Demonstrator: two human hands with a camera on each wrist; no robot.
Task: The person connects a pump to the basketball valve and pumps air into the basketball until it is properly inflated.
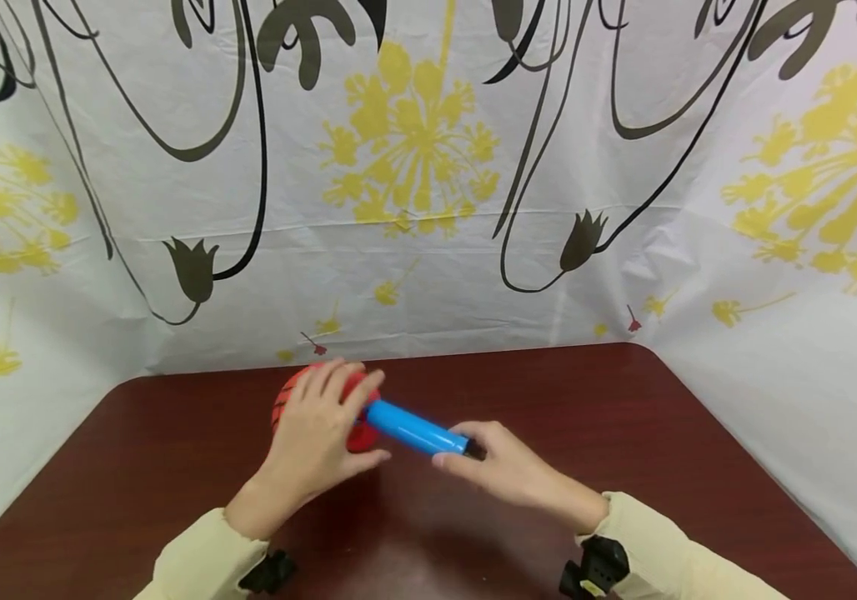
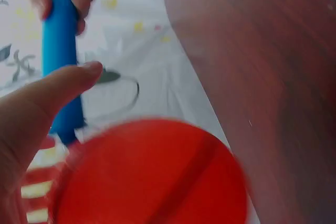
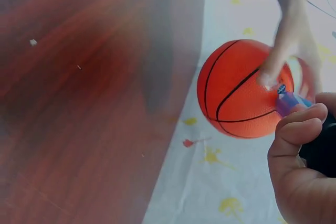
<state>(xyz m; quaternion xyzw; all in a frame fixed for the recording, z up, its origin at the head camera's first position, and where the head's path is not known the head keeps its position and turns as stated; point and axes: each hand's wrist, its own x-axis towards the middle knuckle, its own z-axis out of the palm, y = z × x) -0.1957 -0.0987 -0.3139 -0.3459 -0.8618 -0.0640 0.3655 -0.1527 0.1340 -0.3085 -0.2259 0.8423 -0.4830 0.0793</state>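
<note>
A small orange basketball [image 1: 283, 403] with black lines is at the table's far side, partly covered by my left hand [image 1: 312, 442]. That hand holds the ball with its fingers spread over it, its thumb reaching out near the pump. A blue hand pump [image 1: 415, 427] slants down and right from the ball, its narrow tip at the ball's surface in the right wrist view. My right hand [image 1: 514, 468] grips the black handle [image 1: 476, 451] at the pump's other end. The left wrist view shows the ball [image 2: 157, 177] close up, with the blue barrel [image 2: 60, 38] beyond the thumb.
Under the hands lies a dark reddish-brown table [image 1: 428, 533] with rounded far corners. Patterned white sheeting [image 1: 428, 283] hangs behind it and on both sides. Black devices [image 1: 604, 565] are strapped to both wrists over pale sleeves.
</note>
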